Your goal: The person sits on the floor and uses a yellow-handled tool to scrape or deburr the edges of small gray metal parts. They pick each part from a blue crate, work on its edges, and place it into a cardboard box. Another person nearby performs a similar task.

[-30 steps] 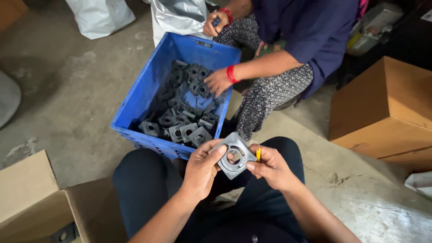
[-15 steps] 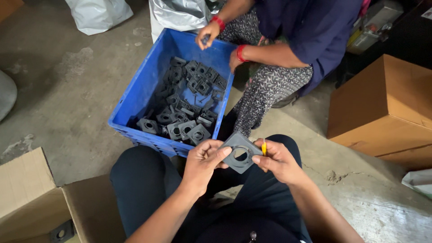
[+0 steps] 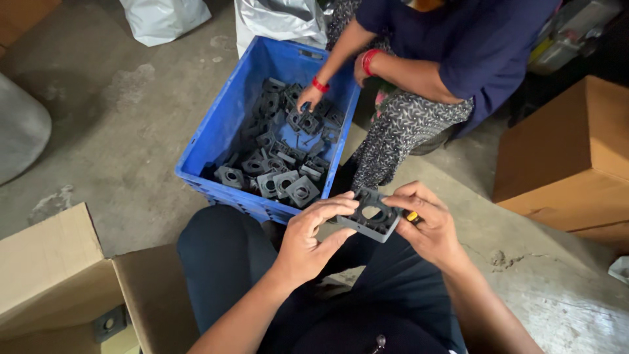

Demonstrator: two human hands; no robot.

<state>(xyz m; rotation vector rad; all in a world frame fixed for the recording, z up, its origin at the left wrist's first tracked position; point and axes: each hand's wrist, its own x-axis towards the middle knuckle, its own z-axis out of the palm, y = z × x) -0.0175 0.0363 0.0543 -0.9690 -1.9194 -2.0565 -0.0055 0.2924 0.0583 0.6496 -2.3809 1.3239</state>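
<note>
Grey square part [image 3: 372,216] pinched between left hand [image 3: 308,239] and right hand [image 3: 426,226] fingers.

A grey concrete floor [image 3: 124,111] is seen, stained and cracked. A blue plastic crate [image 3: 223,124] is set on it just beyond the left grip [image 3: 313,235]. An open cardboard box [image 3: 59,275] is placed well to that grip's left; a closed cardboard box [image 3: 576,157] is stood right of the right grip [image 3: 426,226]. White sacks [image 3: 164,16] are laid far beyond.

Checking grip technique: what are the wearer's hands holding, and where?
Both hands, left hand and right hand, pinch a grey square plastic part by its opposite edges.
</note>
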